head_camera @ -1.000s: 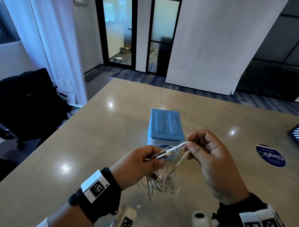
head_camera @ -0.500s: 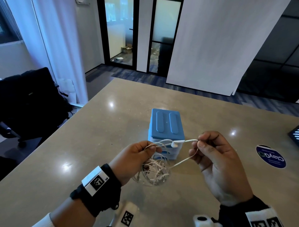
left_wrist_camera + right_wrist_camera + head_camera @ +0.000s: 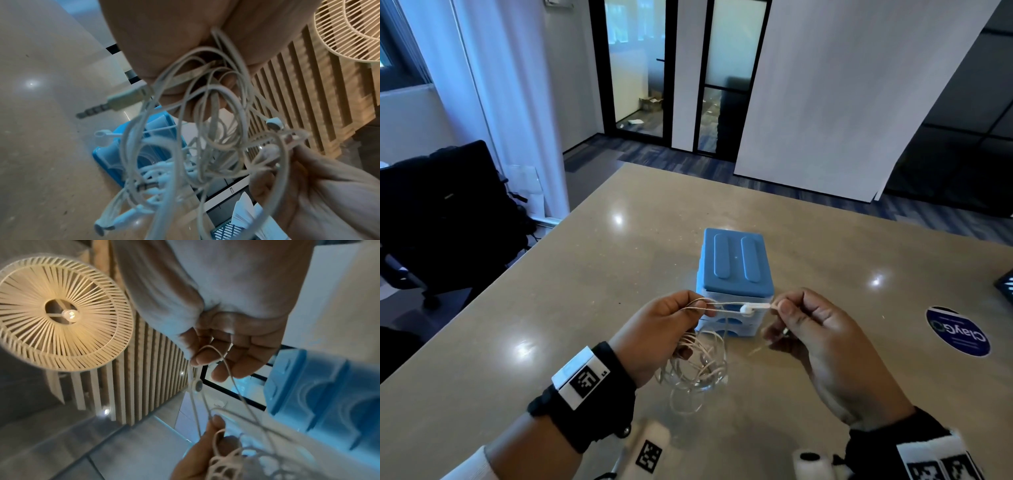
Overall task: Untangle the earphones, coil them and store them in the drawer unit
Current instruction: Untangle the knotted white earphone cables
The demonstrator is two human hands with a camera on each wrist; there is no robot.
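Observation:
A tangle of white earphones (image 3: 697,366) hangs over the table in front of a small blue-topped drawer unit (image 3: 736,263). My left hand (image 3: 664,329) pinches the cords at the top of the tangle, which dangles below it. My right hand (image 3: 811,329) pinches the stem of one earbud (image 3: 747,309) and holds it out to the right, the cord taut between both hands. In the left wrist view the jack plug (image 3: 111,104) sticks out of the knotted earphone loops (image 3: 205,146). The right wrist view shows the earbud (image 3: 197,385) below my fingertips (image 3: 205,358).
The drawer unit's drawers (image 3: 729,325) look closed, partly hidden by the cords. A round blue sticker (image 3: 957,330) lies on the beige table (image 3: 585,291) at the right. A dark office chair (image 3: 448,212) stands beyond the table's left edge. A dark device corner (image 3: 1005,284) shows at far right.
My right hand has drawn the earbud out to the right, stretching a length of cord between the hands. The tangle has dropped lower under the left hand.

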